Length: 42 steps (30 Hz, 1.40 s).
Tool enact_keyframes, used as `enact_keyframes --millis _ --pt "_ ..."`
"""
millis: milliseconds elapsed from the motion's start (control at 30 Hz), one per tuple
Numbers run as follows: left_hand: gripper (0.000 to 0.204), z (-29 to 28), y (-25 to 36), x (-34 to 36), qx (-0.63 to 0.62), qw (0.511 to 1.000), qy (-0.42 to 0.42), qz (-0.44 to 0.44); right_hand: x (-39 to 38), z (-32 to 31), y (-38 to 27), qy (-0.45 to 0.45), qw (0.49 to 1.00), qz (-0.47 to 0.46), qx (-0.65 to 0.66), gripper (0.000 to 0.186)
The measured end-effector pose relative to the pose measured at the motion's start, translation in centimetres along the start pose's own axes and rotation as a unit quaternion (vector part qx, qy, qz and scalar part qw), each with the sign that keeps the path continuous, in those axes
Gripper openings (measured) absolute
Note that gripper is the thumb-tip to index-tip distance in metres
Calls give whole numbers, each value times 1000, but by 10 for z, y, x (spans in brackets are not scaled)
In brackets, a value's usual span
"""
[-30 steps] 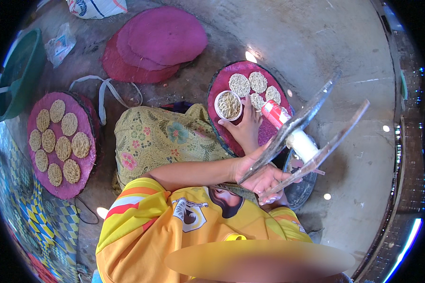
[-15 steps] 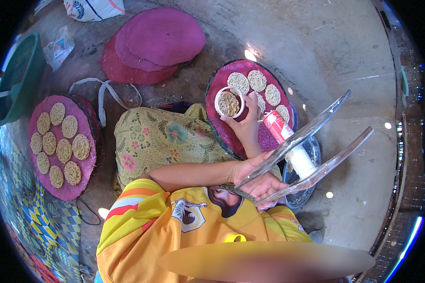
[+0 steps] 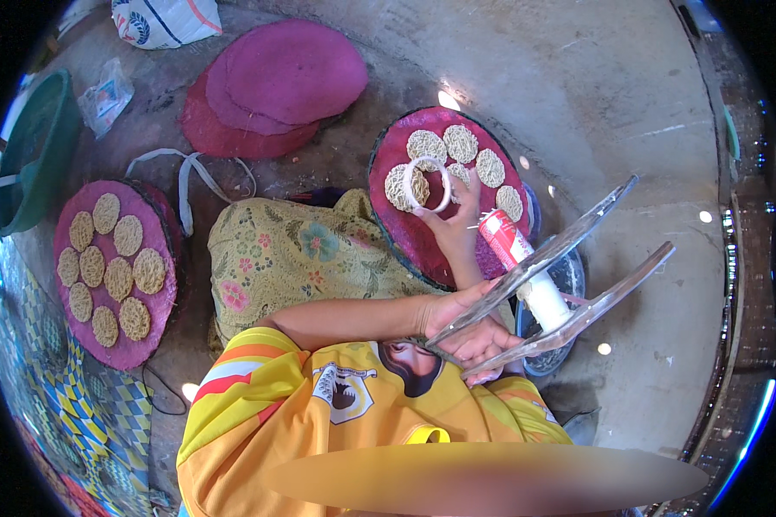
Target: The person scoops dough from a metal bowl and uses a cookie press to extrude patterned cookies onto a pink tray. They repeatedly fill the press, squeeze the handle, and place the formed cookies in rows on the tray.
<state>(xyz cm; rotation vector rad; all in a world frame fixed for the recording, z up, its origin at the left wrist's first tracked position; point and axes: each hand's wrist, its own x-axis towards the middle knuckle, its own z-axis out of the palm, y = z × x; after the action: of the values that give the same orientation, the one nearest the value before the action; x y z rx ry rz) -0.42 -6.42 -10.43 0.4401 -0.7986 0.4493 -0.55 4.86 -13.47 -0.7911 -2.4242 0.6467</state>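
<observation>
In my right hand (image 3: 455, 222) a white ring (image 3: 447, 186) is pinched between thumb and fingers. It overlaps the right edge of a round noodle patty (image 3: 395, 187). More noodle patties (image 3: 461, 143) lie around it on a round red-purple mat (image 3: 483, 245). Nearer to me, my left hand (image 3: 474, 334) is palm up with its fingers partly curled, around the lower ends of a two-handled wooden press (image 3: 547, 246). A red can-like cylinder (image 3: 504, 237) and a white tube (image 3: 546, 302) are set across its handles. The left fingers are partly hidden by the handles.
At left, another round mat (image 3: 95, 328) carries several noodle patties. Stacked purple round mats (image 3: 300, 69) lie at the back. A green tub (image 3: 39, 164) stands far left, with a plastic bag (image 3: 106, 96) nearby. A dark basin (image 3: 569, 267) sits under the press.
My right hand has moved the white ring to the right, off the patty it had encircled. That patty now lies mostly outside the ring. The left hand and the press have hardly moved.
</observation>
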Motion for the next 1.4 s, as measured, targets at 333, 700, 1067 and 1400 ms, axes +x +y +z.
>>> enact_keyframes --millis 333,700,1067,1400 --pt "117 5 -11 8 -14 999 30 10 -71 -24 12 26 978 5 -206 92" --pt "102 4 -16 4 -79 989 69 107 -16 -121 -20 -6 720 170 673 92" --pt "83 -23 0 5 -182 949 68 248 98 -123 45 -145 784 436 417 52" --pt "58 -23 5 9 -203 933 16 297 109 -95 27 -134 822 497 244 47"
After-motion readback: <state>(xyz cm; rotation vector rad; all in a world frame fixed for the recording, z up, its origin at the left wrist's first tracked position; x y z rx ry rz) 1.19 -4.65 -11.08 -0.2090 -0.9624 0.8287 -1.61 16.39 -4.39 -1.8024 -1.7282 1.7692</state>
